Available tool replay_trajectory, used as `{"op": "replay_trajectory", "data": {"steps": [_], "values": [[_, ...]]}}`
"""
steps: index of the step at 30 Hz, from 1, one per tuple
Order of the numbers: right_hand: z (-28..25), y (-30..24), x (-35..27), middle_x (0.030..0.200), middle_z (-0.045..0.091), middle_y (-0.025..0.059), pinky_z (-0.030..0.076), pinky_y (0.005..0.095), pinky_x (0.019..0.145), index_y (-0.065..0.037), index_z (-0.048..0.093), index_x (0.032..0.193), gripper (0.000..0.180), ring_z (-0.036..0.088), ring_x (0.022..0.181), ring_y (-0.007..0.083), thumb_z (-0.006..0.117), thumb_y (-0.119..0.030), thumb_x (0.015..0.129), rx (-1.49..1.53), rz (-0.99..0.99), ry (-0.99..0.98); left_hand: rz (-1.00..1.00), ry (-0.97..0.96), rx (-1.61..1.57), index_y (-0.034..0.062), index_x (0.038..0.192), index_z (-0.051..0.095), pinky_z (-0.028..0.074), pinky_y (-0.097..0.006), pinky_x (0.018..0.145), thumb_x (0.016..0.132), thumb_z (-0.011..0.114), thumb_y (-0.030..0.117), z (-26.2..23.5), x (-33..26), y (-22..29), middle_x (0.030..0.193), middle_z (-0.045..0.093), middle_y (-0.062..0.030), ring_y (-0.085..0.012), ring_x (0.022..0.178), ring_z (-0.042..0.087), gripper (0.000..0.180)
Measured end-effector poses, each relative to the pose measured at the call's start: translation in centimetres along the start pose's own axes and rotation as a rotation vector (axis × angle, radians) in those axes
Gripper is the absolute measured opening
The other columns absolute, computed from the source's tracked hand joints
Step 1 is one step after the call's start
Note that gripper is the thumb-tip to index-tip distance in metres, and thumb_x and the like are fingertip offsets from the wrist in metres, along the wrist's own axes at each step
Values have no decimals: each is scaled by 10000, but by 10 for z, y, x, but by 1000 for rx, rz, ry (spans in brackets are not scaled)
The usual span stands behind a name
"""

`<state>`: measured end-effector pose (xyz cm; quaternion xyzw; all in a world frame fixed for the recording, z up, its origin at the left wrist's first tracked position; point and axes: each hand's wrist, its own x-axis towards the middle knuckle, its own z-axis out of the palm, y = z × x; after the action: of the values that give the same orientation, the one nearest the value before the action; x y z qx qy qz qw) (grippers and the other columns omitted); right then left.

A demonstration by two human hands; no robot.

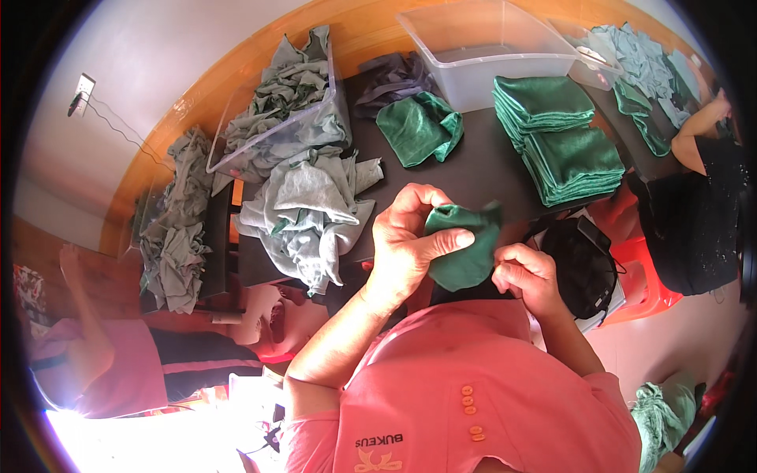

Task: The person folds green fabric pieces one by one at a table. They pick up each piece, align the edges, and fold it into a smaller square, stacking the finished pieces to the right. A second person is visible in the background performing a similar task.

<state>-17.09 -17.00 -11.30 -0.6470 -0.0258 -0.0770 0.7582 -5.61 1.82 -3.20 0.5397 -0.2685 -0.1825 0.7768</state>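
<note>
A dark green cloth piece [467,266], small and pouch-like, is in front of my body, above the near table edge. My left hand [404,246] is closed on its left side, the thumb lying across the front. Just right of the cloth, my right hand [530,276] is closed with its fingers pressed together. Whatever those fingers hold is too small or hidden to make out. Past my hands, a shiny green cloth [422,128] lies loosely on the dark table [465,169]. To its right stand two neat stacks of green folded cloths [572,162].
Left on the table, a heap of grey-green cloths [309,206] lies before a tilted clear bin [337,94] full of similar pieces. An open clear bin [505,75] stands at the back beside dark purple cloth [394,83]. People sit left and right; a black bag [579,268] is at my right.
</note>
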Motion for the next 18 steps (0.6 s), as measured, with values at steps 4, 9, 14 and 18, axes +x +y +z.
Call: {"op": "replay_trajectory", "data": {"steps": [4, 9, 14, 18], "values": [[5, -4, 2, 666, 586, 40, 363, 224, 507, 49, 649, 902, 82, 486, 551, 73, 617, -19, 871, 97, -107, 75, 31, 28, -110, 35, 932, 582, 487, -234, 769, 748, 766, -79, 8, -7, -4, 885, 599, -11, -68, 827, 574, 284], [6, -2, 0, 682, 596, 39, 376, 225, 518, 47, 663, 881, 57, 501, 579, 70, 647, 14, 838, 6, -163, 157, 139, 11, -71, 26, 844, 609, 466, -224, 735, 749, 760, -81, 6, -7, -5, 845, 576, 6, -67, 776, 551, 208], [11, -5, 5, 702, 614, 41, 394, 216, 535, 42, 662, 873, 45, 515, 593, 66, 649, 17, 837, -66, -193, 196, 160, 57, -165, 22, 848, 609, 471, -231, 729, 761, 753, -71, 6, -9, -13, 865, 592, -3, -75, 766, 555, 192], [8, 1, 3, 734, 629, 45, 415, 211, 554, 45, 656, 862, 36, 532, 599, 72, 649, 16, 841, 125, -101, 108, 219, -42, -114, 12, 865, 614, 483, -239, 748, 777, 743, -62, -7, -6, -24, 880, 602, -15, -88, 783, 565, 173]]}}
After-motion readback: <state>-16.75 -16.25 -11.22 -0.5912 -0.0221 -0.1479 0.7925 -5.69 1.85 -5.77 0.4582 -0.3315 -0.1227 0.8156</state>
